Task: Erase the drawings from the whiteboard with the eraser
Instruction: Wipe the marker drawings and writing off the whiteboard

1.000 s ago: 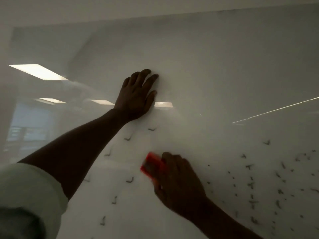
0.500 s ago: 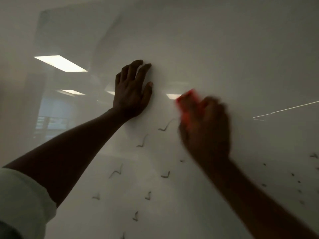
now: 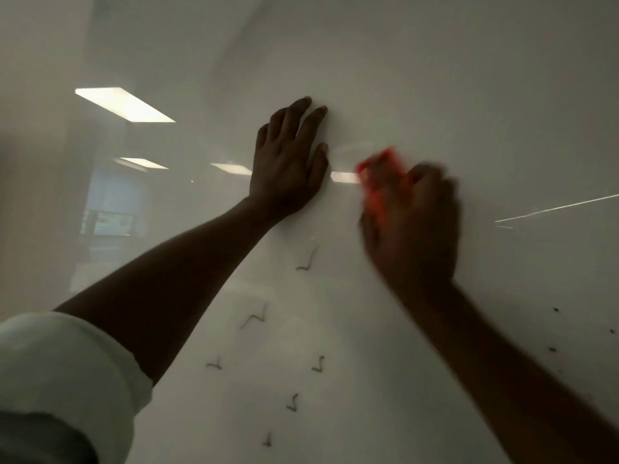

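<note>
A glossy whiteboard [image 3: 435, 78] fills the view. My left hand [image 3: 288, 165] lies flat on it, fingers apart, holding nothing. Just to its right, my right hand [image 3: 412, 229] is blurred and grips a red eraser [image 3: 376, 175] pressed against the board. Several small dark check-like marks [image 3: 306, 261] run down the board below the two hands. A few dark specks [image 3: 554, 311] sit at the lower right.
The board reflects ceiling lights [image 3: 122, 103] and a window [image 3: 112, 209] on the left. A thin bright line [image 3: 556, 207] crosses the right side. My rolled pale sleeve [image 3: 67, 370] covers the lower left corner.
My right hand swept the eraser up from below the marks to beside my left hand. Many specks at the right have slid out of view as the camera shifted up.
</note>
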`<action>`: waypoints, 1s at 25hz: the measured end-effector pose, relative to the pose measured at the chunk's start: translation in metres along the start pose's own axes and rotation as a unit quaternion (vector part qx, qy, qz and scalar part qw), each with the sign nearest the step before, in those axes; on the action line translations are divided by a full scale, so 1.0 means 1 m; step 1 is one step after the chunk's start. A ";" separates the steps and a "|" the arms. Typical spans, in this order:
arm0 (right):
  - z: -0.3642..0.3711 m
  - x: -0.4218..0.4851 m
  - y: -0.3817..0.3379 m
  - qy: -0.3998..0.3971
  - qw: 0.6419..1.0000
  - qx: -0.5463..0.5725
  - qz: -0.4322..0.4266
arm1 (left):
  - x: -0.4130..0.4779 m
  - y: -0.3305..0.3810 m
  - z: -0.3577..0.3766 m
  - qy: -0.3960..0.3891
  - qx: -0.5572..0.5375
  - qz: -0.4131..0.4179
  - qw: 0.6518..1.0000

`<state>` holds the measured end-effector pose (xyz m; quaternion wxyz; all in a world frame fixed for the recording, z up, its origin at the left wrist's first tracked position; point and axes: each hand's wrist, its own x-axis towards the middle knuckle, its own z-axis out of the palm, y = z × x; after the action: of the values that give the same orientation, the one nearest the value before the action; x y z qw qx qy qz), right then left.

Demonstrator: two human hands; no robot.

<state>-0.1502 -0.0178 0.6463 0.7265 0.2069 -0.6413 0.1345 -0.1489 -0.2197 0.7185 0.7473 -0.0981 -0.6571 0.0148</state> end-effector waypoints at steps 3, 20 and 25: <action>-0.005 -0.104 -0.051 -0.118 0.963 0.068 -0.233 | -0.010 -0.004 -0.006 -0.015 -0.014 0.005 1.000; -0.004 -0.180 -0.107 -0.223 0.894 0.063 -0.384 | -0.122 -0.084 -0.029 -0.018 0.037 0.001 0.999; 0.030 -0.074 -0.083 -0.057 0.987 0.019 -0.147 | -0.123 -0.088 -0.027 -0.024 0.027 -0.008 0.999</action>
<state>-0.1488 -0.0999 0.5657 0.6966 0.3201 -0.6415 0.0263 -0.1486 -0.3284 0.6093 0.7335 -0.0724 -0.6752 0.0284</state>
